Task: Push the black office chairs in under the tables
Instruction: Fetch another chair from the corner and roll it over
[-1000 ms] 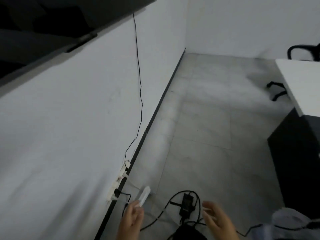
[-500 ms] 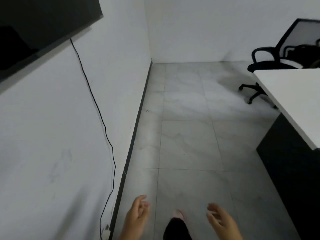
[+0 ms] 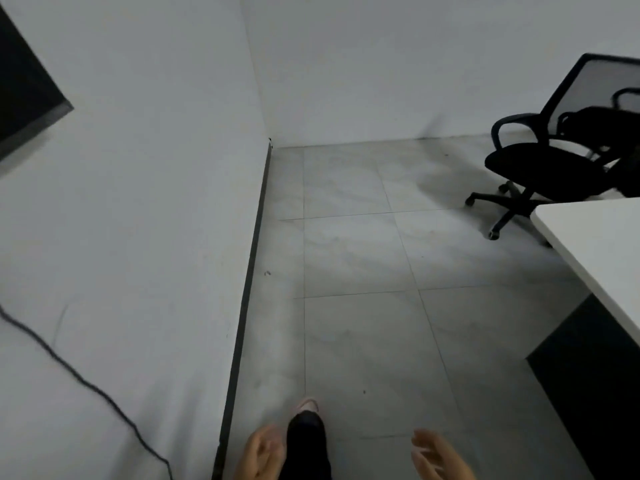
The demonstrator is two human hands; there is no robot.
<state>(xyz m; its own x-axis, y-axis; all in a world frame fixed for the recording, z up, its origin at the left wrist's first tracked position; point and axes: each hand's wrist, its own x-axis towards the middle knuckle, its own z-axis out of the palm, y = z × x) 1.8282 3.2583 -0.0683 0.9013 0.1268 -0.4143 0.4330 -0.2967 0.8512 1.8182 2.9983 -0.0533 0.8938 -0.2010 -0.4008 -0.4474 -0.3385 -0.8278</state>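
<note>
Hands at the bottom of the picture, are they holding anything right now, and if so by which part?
Nothing is held. The left hand and right hand are both open and empty, well short of the black office chair.

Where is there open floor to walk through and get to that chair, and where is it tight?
Open: the tiled floor between the left wall's dark baseboard and the white table, running to the far wall. Tight: the far right corner, where the black office chair stands out from the table, its wheeled base spread on the tiles. Both the left hand and the right hand are empty.
</note>
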